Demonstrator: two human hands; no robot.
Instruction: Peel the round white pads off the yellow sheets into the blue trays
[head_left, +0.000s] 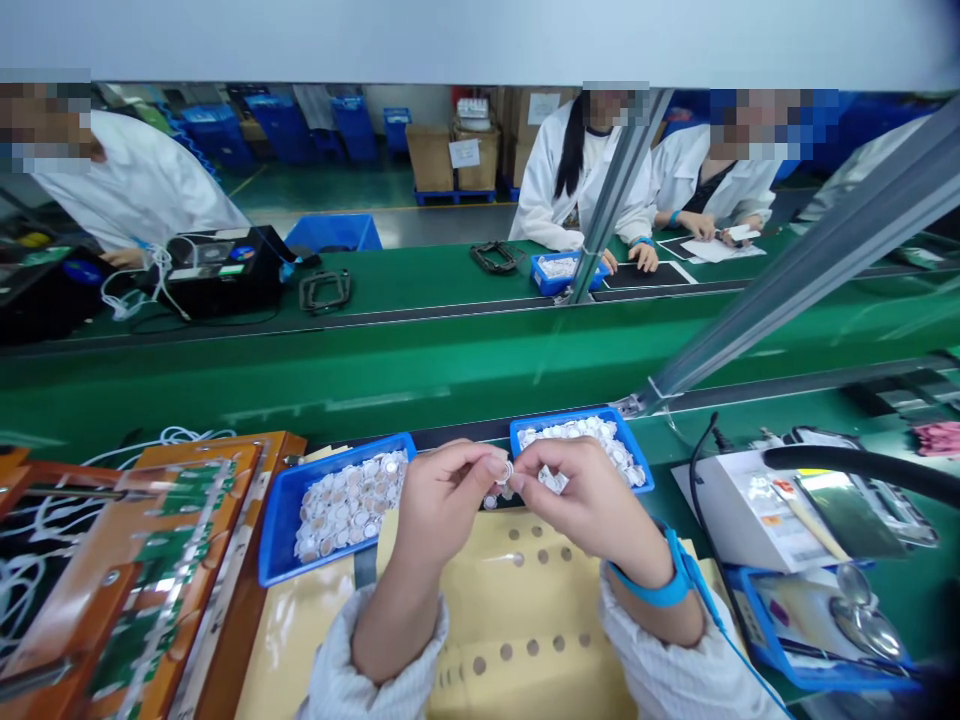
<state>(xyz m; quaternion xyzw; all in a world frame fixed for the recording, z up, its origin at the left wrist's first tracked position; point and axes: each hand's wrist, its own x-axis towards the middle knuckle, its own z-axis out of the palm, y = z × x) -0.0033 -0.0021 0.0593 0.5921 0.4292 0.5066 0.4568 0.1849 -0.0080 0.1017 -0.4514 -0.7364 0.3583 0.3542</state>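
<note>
My left hand (pixel 444 492) and my right hand (pixel 574 495) meet above the yellow sheet (pixel 465 690), fingertips close together. Between them is a small round white disc (pixel 505 472), pinched by thumb and finger of both hands. Several flat grey-brown discs (pixel 533 647) lie in loose rows on the sheet. To the left of my left hand is a blue bin (pixel 279 520) filled with round white-rimmed discs (pixel 352 500). Behind my right hand stands another blue bin (pixel 637 450) heaped with white pieces (pixel 592 432). A blue wrist strap (pixel 660 595) with a cord is on my right wrist.
An orange wooden fixture with green circuit boards (pixel 169 545) stands at the left. On the right are a white box (pixel 750 510) and a blue tray (pixel 772 640) with metal tools. A slanted metal post (pixel 757 290) rises behind. Co-workers in white coats (pixel 551 170) sit across the green conveyor (pixel 360 375).
</note>
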